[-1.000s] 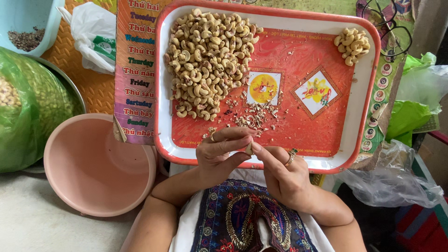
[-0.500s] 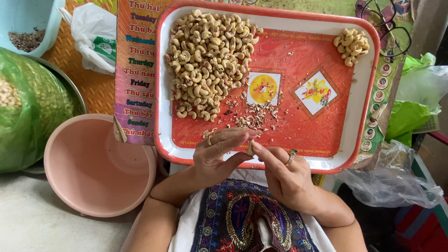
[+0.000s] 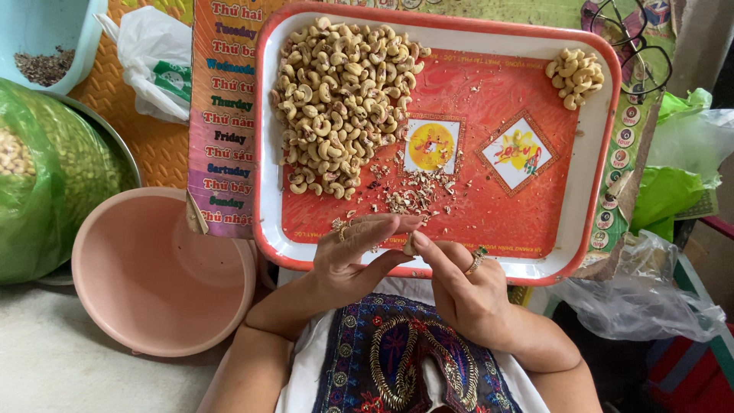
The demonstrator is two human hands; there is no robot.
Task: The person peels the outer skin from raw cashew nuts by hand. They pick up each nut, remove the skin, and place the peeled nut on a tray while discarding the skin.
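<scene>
Both hands meet at lower centre of frame, over the near rim of the red tray [image 3: 596,153]. Left hand [image 3: 353,256] and right hand [image 3: 466,287] pinch 1 cashew nut [image 3: 409,246] between them, fingertips pressed together on it; the nut is mostly hidden, looks pale. Rings on both hands. Big cashew pile [image 3: 340,103] sits upper left on the tray, small pile [image 3: 575,76] in its upper right corner, husk bits [image 3: 417,195] scattered mid-tray just above the hands. Pink basin [image 3: 164,271] lower left, beside the tray. Green sack [image 3: 46,176] at left edge, blue tub [image 3: 42,34] upper left. Glasses [image 3: 638,46] upper right. Clear plastic bag [image 3: 642,298] lower right
</scene>
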